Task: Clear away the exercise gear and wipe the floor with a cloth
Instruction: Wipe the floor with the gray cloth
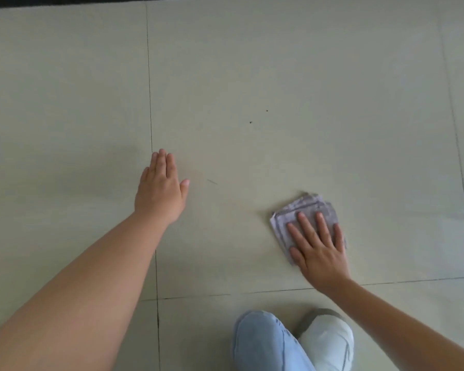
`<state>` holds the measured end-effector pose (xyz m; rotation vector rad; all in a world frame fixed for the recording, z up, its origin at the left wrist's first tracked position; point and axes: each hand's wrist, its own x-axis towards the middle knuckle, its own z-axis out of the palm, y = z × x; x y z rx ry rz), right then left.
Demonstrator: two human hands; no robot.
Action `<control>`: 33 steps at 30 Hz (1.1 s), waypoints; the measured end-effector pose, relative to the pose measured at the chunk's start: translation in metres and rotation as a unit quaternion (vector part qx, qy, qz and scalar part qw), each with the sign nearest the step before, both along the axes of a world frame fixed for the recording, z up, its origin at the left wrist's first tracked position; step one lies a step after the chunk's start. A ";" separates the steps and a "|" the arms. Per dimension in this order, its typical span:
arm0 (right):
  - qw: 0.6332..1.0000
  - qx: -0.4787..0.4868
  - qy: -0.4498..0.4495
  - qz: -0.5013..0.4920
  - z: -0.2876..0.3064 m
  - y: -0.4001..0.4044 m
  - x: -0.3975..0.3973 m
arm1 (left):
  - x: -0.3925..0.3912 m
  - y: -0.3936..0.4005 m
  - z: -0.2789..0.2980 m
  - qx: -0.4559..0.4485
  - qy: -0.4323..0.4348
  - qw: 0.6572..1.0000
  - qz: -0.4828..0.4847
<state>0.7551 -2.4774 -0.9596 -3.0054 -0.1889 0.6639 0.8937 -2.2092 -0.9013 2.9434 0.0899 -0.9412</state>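
Observation:
A folded grey cloth point(302, 211) lies flat on the pale tiled floor point(279, 76) at the lower right. My right hand point(318, 250) presses down on the cloth with spread fingers, covering its near half. My left hand point(161, 190) rests palm down on the bare floor to the left, fingers together, holding nothing. No exercise gear is in view.
Two small dark specks point(258, 117) and a thin short strand point(212, 181) lie on the tile between and beyond the hands. My knee in light blue jeans point(263, 344) and a white shoe point(330, 341) are at the bottom. A dark strip point(65, 0) runs along the top edge.

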 end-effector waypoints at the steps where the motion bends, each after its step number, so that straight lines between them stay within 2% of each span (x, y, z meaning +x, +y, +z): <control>1: 0.998 -0.004 -0.002 -0.060 0.002 -0.016 0.014 | -0.004 -0.007 0.004 0.008 0.003 1.000 0.000; 3: 0.983 0.007 0.064 -0.171 0.011 -0.037 0.049 | -0.010 -0.018 0.014 0.024 0.009 1.000 0.005; 5: 0.968 0.023 0.090 -0.231 0.019 -0.040 0.080 | -0.010 -0.023 0.026 0.032 0.007 0.999 0.015; 11: 0.954 0.067 0.029 -0.290 0.018 -0.021 0.148 | 0.013 -0.015 0.038 0.054 -0.005 0.998 0.021; 14: 0.955 0.101 0.003 -0.278 0.015 -0.002 0.189 | 0.011 -0.003 0.030 0.061 0.007 0.998 0.015; 19: 0.983 0.139 -0.036 -0.110 0.010 0.060 0.236 | -0.004 0.026 0.022 0.073 0.041 0.996 0.009; 22: 0.977 0.210 -0.015 0.029 0.000 0.105 0.194 | -0.007 0.045 0.016 0.078 0.043 0.995 0.032; 25: 0.921 0.308 -0.002 0.237 0.000 0.123 0.097 | -0.010 0.057 0.009 0.066 0.040 0.996 0.045; 27: 0.877 0.336 0.110 0.326 0.018 0.120 0.039 | -0.009 0.062 0.004 0.054 0.038 0.997 0.039; 28: 0.859 0.345 0.196 0.325 0.034 0.112 0.025 | -0.008 0.064 0.002 0.049 0.036 0.998 0.033; 30: 0.871 0.346 0.280 0.210 0.062 0.090 0.021 | -0.005 0.064 -0.001 0.036 0.030 0.999 0.021; 31: 0.888 0.354 0.271 0.110 0.070 0.079 0.029 | -0.003 0.062 -0.002 0.028 0.024 0.999 0.020; 33: 0.919 0.341 0.185 -0.071 0.082 0.058 0.053 | 0.001 0.053 -0.004 0.010 0.012 1.000 0.014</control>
